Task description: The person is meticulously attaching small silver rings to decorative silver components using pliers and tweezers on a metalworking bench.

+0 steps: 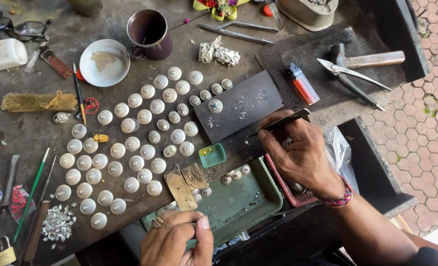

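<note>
Right hand (pixel 300 155) pinches tweezers (pixel 280 123) over the dark metal plate (pixel 238 106).
Left hand (pixel 177 239), fingers curled together, rests on the green tray's (pixel 265 197) rim; the tray holds several domed silver buttons (pixel 236 175). The maroon cup (pixel 150 33) looks empty.

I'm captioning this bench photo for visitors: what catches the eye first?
Rows of silvery domed buttons spread across the worktable's middle. Right of them, the right hand holds tweezers over a dark slate. An orange lighter lies on mesh beyond.
</note>
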